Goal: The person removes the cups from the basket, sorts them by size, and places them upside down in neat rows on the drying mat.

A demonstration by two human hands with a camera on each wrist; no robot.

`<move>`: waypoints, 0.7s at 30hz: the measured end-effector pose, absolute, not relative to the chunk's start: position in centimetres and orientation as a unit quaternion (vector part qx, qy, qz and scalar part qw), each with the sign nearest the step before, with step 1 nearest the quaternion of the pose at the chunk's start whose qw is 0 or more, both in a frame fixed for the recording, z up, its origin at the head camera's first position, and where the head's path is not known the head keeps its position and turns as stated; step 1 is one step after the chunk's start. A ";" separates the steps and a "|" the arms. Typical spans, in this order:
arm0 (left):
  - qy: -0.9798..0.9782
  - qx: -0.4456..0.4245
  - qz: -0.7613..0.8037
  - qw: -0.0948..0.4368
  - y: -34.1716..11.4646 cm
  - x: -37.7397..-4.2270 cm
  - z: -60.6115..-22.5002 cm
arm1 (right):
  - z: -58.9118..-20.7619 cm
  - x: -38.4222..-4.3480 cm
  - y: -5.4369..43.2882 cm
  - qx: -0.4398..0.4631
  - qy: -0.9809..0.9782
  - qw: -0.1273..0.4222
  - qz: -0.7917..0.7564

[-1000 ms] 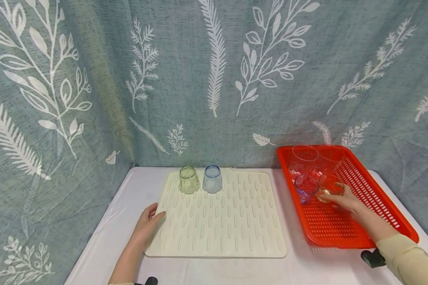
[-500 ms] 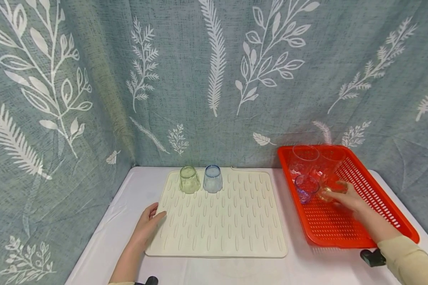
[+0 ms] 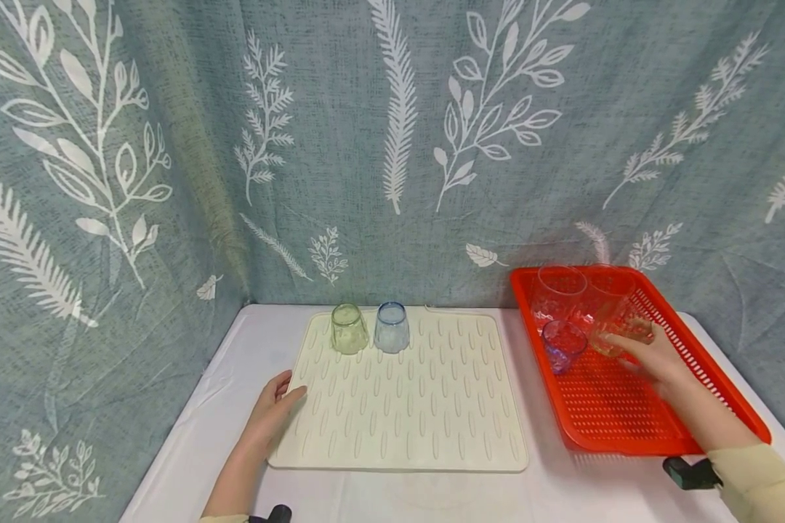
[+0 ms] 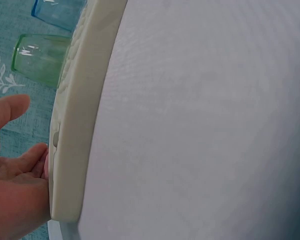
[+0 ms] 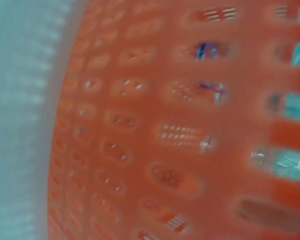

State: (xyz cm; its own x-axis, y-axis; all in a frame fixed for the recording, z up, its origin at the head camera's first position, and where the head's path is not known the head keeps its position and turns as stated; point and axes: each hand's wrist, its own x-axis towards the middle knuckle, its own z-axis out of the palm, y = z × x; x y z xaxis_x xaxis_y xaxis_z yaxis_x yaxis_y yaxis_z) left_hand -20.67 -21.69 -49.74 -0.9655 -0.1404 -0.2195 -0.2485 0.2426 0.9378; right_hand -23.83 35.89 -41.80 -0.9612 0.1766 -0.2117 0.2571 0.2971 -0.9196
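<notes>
A cream drying mat (image 3: pixel 405 407) lies on the table, bearing a green glass (image 3: pixel 349 330) and a blue glass (image 3: pixel 392 329), both upside down near its back left corner. My left hand (image 3: pixel 273 412) rests at the mat's left edge, thumb apart from the loosely bent fingers; the left wrist view shows the fingertips (image 4: pixel 37 155) right at the mat's side. Inside the red basket (image 3: pixel 621 444), my right hand (image 3: pixel 662 362) grips a yellowish glass (image 3: pixel 603 340), partly hidden by the hand. The right wrist view shows mostly the basket's slotted wall (image 5: pixel 155 110).
A purple glass (image 3: pixel 564 345) stands in the basket, left of the yellowish one. Two tall clear glasses (image 3: pixel 559 290) are behind them. A patterned curtain (image 3: pixel 366 145) hangs close along the table's back edge.
My right hand has shifted slightly up and to the right in the basket, the yellowish glass moving and tilting with it. My left hand stays by the mat.
</notes>
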 end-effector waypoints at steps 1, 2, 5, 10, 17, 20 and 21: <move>0.787 -0.123 0.603 0.045 -21.7 -20.7 -49.7 | -41.6 -23.8 35.8 0.137 0.800 0.030 -0.583; 0.788 -0.122 0.602 0.045 -21.6 -20.7 -49.6 | -41.3 -23.7 35.7 0.140 0.795 0.025 -0.590; 0.789 -0.121 0.601 0.045 -21.5 -20.7 -49.5 | -40.6 -23.5 35.3 0.149 0.783 0.010 -0.604; 0.788 -0.119 0.602 0.045 -21.6 -20.8 -49.4 | -39.5 -22.8 34.2 0.149 0.750 -0.010 -0.644; 0.788 -0.119 0.602 0.042 -21.6 -20.7 -49.5 | -38.6 -21.9 32.2 0.116 0.724 -0.016 -0.679; 0.789 -0.124 0.601 0.042 -21.6 -20.7 -49.7 | -38.3 -21.5 31.3 0.105 0.721 -0.015 -0.685; 0.789 -0.126 0.600 0.043 -21.6 -20.7 -49.7 | -38.2 -21.3 30.9 0.103 0.718 -0.015 -0.688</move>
State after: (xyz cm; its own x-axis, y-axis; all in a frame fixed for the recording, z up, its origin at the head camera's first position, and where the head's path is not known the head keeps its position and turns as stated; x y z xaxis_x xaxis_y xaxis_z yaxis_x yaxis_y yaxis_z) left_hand -20.75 -21.57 -49.72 -0.9646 -0.1468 -0.2191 -0.2504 0.2485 0.9357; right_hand -21.33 30.92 -38.19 -0.9783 0.1684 -0.1211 0.1282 0.0322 -0.9912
